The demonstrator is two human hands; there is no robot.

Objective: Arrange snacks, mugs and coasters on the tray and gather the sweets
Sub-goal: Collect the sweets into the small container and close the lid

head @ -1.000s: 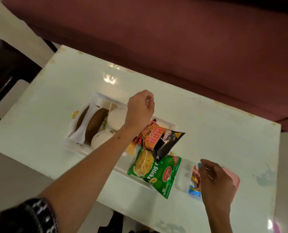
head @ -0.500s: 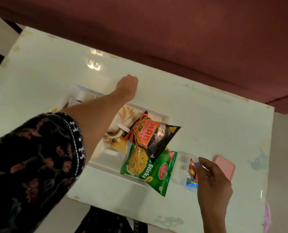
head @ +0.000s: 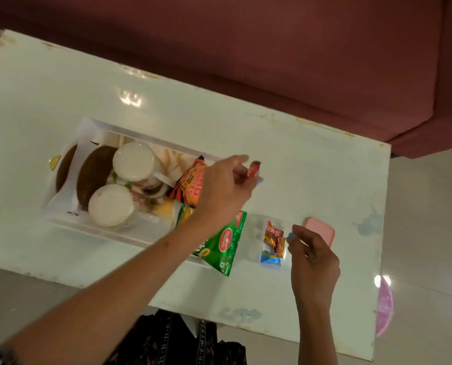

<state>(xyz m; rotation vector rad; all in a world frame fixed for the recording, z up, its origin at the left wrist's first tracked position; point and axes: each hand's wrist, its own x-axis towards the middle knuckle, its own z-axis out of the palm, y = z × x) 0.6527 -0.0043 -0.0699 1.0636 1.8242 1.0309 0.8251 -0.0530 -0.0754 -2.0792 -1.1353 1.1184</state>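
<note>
Head view showed a white tray [head: 61, 206] holding two upturned mugs [head: 134, 160], brown oval coasters [head: 91, 172] and glossy snack packets [head: 221, 243]. Left hand [head: 222, 191] pinched a red wrapped sweet [head: 254, 168] above the table (just past the tray); right hand [head: 312, 256], fingers loosely curled and empty, hovered beside a clear tub [head: 256, 227] of crinkly sweets [head: 272, 242].

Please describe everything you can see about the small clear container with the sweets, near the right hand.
The clear container is a small, shallow, see-through box, plastic by its look, lying open on the white table. It holds a few wrapped sweets in red, orange and blue. It sits between the green snack packet and the pink lid. The right hand hovers at its right edge; whether the fingers touch it is unclear.
</note>
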